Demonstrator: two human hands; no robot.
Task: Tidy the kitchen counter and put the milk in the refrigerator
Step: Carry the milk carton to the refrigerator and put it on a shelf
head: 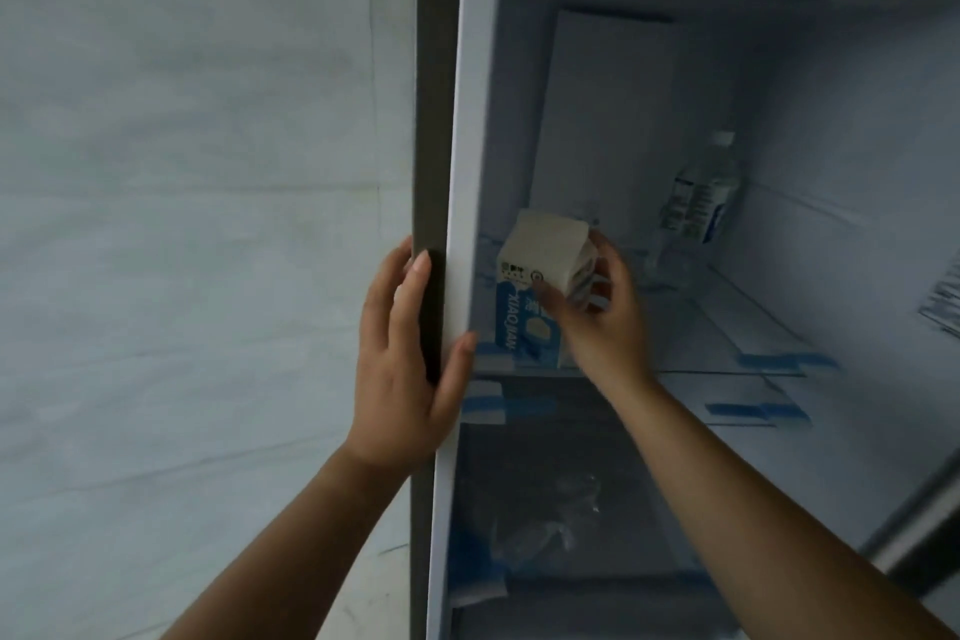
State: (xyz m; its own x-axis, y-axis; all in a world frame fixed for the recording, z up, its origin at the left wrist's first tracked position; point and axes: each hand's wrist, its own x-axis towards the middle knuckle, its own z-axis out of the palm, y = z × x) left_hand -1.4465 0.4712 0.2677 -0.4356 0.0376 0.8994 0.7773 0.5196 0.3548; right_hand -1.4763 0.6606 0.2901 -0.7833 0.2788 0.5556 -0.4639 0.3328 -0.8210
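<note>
White-topped milk carton (535, 291) stands at the front left of the fridge shelf (737, 343), right hand (597, 312) clasping its top, left hand (410, 359) gripping the fridge edge (436, 203); best settle it flat, clear of the bottles (698, 203) behind, before letting go.

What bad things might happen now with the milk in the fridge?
1. The right hand grips the milk carton near its top, close to the shelf's front edge. Let go there, it might tip and fall out.
2. Pushed further back, the carton could bump the water bottles standing behind it.
3. The left hand wraps around the fridge's edge, so its fingers could get pinched if the fridge shuts.
</note>
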